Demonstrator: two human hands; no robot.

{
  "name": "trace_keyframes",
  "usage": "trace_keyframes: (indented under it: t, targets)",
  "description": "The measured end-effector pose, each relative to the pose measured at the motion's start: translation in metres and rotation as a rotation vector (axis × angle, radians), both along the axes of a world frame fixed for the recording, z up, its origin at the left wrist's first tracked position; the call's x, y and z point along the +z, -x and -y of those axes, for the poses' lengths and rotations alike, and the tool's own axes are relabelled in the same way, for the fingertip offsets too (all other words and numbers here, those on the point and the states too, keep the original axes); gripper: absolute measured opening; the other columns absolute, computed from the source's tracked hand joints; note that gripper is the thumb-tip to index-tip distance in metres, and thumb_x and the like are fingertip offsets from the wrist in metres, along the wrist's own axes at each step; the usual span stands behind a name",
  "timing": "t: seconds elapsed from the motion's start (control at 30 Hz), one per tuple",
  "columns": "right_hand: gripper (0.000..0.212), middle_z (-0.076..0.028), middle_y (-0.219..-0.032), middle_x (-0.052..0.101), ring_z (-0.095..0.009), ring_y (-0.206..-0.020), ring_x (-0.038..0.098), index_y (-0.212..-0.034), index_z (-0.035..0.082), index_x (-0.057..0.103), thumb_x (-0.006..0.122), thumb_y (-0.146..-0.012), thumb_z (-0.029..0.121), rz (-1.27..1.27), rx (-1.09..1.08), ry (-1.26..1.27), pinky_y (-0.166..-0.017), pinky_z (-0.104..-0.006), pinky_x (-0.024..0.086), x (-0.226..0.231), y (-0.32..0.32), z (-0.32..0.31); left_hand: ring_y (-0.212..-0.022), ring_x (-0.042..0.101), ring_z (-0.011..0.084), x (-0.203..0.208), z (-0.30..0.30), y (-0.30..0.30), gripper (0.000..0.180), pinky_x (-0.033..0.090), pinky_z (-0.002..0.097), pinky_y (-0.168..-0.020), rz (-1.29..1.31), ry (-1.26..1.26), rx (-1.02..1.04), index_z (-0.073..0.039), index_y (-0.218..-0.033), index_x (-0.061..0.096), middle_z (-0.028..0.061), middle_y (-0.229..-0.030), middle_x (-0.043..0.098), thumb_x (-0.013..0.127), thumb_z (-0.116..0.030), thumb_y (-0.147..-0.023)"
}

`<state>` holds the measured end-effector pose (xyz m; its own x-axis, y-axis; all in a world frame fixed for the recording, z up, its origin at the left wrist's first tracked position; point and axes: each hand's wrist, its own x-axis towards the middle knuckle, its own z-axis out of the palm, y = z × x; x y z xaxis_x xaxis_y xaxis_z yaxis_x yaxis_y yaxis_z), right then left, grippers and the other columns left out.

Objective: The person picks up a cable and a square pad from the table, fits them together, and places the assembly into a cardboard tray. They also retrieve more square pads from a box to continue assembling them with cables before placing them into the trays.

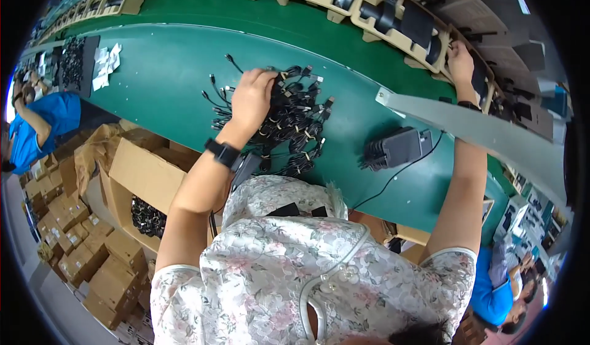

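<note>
Nearest, below the left forearm, an open carton stands beside the surface, with dark coiled cables inside. On the surface, ahead of the body, lies a heap of black cables, its loops banded in the middle. A black ridged block sits to its right, apart from it; a thin lead curves from beside the block to the near edge.

The left hand is bent over the heap's far left side, fingers curled down among the cables; whether they pinch one I cannot tell. Farther off, past a grey metal bar, the right hand is at the end of a brown moulded tray holding dark parts. Its fingers bend over the rim — grip or mere touch, I cannot tell.

The loose ends could snag: lifting one bundle might drag its neighbours, since the loops overlap. A pull on the tray's rim might tilt it, and the lead could catch a sleeve or wrist.

The heap's long axis runs roughly away from the body, while plugs point outward to left and right. The tray's runs obliquely, from far left to nearer right.
</note>
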<state>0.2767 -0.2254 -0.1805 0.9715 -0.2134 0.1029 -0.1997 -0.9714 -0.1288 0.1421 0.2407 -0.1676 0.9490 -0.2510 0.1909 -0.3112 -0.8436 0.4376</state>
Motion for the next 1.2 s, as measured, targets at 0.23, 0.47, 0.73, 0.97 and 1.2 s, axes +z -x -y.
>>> trace_keyframes:
  t: [0.23,0.47,0.73,0.97,1.2]
  targets:
    - [0.026,-0.001,-0.08,0.059,-0.013,-0.069,0.052,-0.106,0.002,0.056,0.052,-0.089,0.021,0.603,-0.117,-0.619,-0.063,-0.0267,0.043,-0.014,0.119,0.035,-0.097,0.051,0.0283,-0.048,0.008,-0.026,0.025,0.043,0.0429,-0.076,-0.085,-0.374,-0.056,-0.006,-0.094,0.057,0.0085,-0.089,0.058,0.065,-0.015,-0.072]
    - [0.012,-0.007,-0.082,0.055,-0.016,-0.077,0.052,-0.09,0.001,0.054,0.053,-0.088,0.013,0.254,-0.271,-0.718,-0.071,-0.0276,0.044,0.015,0.283,-0.111,-0.093,0.051,0.0264,0.025,0.004,-0.016,0.022,0.043,0.0382,-0.075,0.057,-0.034,-0.14,-0.008,-0.091,0.057,0.0086,-0.092,0.057,0.064,-0.014,-0.071]
    - [0.032,-0.014,-0.09,0.06,-0.029,-0.08,0.057,-0.113,0.003,0.051,0.057,-0.083,0.011,0.025,0.506,-0.484,-0.077,-0.0348,0.045,0.13,0.202,-0.26,-0.071,0.054,0.0248,0.091,0.036,0.009,0.023,0.046,0.0334,-0.068,0.083,0.308,-0.675,-0.006,-0.095,0.057,0.0093,-0.083,0.056,0.065,-0.01,-0.074]
    - [0.035,-0.015,-0.1,0.059,-0.027,-0.085,0.056,-0.118,0.001,0.046,0.053,-0.087,0.015,-0.181,0.058,-1.275,-0.081,-0.0355,0.043,0.124,0.191,-0.272,-0.08,0.057,0.0141,0.11,0.002,-0.003,0.026,0.046,0.03,-0.076,-1.068,0.624,-0.248,-0.002,-0.106,0.052,0.0088,-0.093,0.057,0.051,-0.022,-0.09]
    - [0.038,-0.019,-0.123,0.047,-0.028,-0.111,0.046,-0.123,0.002,0.041,0.05,-0.088,0.016,0.141,0.308,-0.768,-0.09,-0.0371,0.04,0.096,0.189,-0.316,-0.073,0.053,0.0109,0.05,0.031,0.036,0.033,0.044,0.0244,-0.067,-1.15,1.475,-0.046,0.001,-0.109,0.051,0.0059,-0.09,0.056,0.04,-0.027,-0.095]
